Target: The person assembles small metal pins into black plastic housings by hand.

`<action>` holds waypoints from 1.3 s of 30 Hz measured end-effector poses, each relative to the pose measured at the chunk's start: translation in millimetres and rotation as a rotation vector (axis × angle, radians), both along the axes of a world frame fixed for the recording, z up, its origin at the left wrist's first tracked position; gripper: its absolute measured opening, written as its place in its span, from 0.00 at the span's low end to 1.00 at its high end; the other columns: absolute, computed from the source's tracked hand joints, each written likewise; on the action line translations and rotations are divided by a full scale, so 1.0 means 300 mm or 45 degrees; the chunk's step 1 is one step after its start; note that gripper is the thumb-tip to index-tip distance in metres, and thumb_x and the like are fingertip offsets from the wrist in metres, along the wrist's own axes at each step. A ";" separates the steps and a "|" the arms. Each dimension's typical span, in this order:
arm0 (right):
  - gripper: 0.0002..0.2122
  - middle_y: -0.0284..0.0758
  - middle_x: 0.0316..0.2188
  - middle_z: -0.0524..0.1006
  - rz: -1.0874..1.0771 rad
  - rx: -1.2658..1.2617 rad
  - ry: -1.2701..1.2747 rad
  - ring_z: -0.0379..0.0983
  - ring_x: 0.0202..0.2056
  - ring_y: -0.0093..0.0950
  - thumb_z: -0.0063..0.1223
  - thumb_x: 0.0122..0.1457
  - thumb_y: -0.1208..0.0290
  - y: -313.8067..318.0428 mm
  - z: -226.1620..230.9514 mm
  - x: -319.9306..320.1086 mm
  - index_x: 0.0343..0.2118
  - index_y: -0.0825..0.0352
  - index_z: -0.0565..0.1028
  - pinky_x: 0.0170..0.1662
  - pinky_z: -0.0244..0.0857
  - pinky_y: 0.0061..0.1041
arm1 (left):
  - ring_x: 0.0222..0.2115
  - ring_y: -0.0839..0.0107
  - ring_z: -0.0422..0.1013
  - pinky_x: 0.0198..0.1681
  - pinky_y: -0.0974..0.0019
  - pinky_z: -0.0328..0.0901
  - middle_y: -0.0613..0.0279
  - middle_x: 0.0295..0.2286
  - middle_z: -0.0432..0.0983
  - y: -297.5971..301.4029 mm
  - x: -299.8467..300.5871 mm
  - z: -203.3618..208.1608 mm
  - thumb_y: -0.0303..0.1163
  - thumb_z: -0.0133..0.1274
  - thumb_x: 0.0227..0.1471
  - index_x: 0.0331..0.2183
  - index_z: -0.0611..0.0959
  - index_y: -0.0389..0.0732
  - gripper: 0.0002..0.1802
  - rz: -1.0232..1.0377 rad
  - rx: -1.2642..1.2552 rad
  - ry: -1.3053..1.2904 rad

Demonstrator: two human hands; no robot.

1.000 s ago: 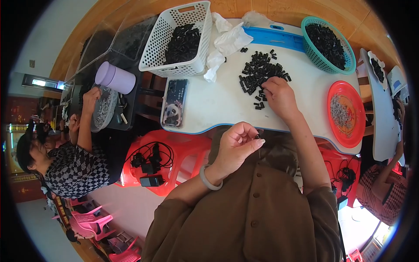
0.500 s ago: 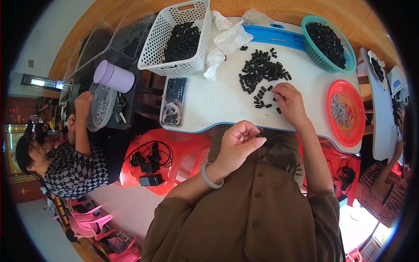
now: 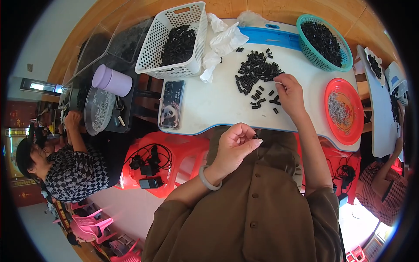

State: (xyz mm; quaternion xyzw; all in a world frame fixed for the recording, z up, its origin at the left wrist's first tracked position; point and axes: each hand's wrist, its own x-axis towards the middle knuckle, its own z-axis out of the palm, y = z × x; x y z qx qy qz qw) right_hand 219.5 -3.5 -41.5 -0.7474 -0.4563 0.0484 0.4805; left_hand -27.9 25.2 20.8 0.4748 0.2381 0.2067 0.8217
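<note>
Reaching farther than a moment ago, the right hand (image 3: 290,94) now touches the near edge of the pile of small black parts (image 3: 257,74) on the white table (image 3: 218,105), fingers pinched narrow on one piece. Near that pile, below the table edge, the left hand (image 3: 233,146) pinches a small black part (image 3: 255,136) between fingertips. A teal basket (image 3: 345,65) sits beyond the pile.

a loose heap of small black cylindrical pieces (image 3: 255,74) lies scattered on the white bench (image 3: 209,109), a few strays trailing toward its near edge. one tiny black piece (image 3: 255,136) sits pinched above the lap.
</note>
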 end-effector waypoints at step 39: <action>0.05 0.39 0.26 0.76 -0.073 -0.121 -0.179 0.71 0.33 0.37 0.53 0.50 0.74 -0.053 0.009 0.122 0.27 0.68 0.77 0.37 0.66 0.32 | 0.20 0.83 0.65 0.23 0.79 0.61 0.68 0.23 0.71 -0.021 0.026 -0.066 0.21 0.56 0.48 0.29 0.74 0.39 0.06 -0.036 0.014 0.058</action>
